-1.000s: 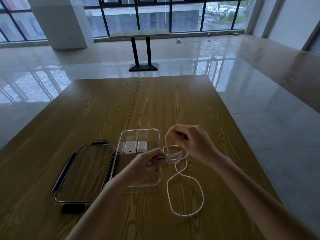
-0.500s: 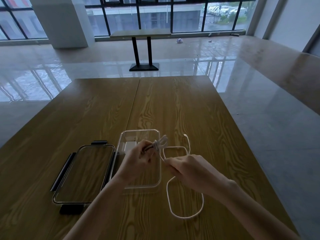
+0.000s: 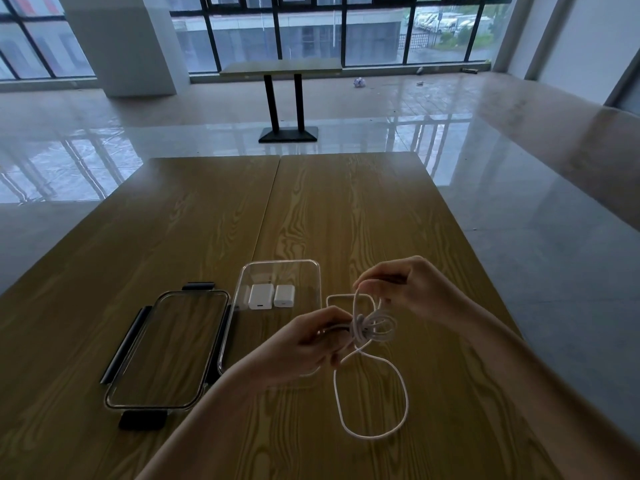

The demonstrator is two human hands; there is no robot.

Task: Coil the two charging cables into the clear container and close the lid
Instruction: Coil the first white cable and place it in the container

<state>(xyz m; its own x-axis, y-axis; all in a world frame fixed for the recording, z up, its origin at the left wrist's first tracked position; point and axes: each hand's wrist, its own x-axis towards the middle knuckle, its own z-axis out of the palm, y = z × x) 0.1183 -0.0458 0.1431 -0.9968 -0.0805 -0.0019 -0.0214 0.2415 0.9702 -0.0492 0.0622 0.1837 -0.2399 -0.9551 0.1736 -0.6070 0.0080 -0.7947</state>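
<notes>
Left hand (image 3: 304, 344) pinching small coil of white cable (image 3: 372, 329) above table (image 3: 346, 220), right of container (image 3: 313, 282) | right hand (image 3: 408, 289) pinching a strand above the coil | loose loop lying on table | two white chargers (image 3: 272, 296) sitting in container | lid (image 3: 166, 351) lying off, left of container

White charging cable (image 3: 372, 330): partly bundled into small loops, held above the tabletop (image 3: 363, 209), one large slack loop lying on the wood below. Clear container (image 3: 313, 271): rectangular, open, upright on the tabletop, holding two white charger blocks (image 3: 260, 296) side by side at its far end. Lid (image 3: 169, 348): clear with dark clips, flat just left of the container.
</notes>
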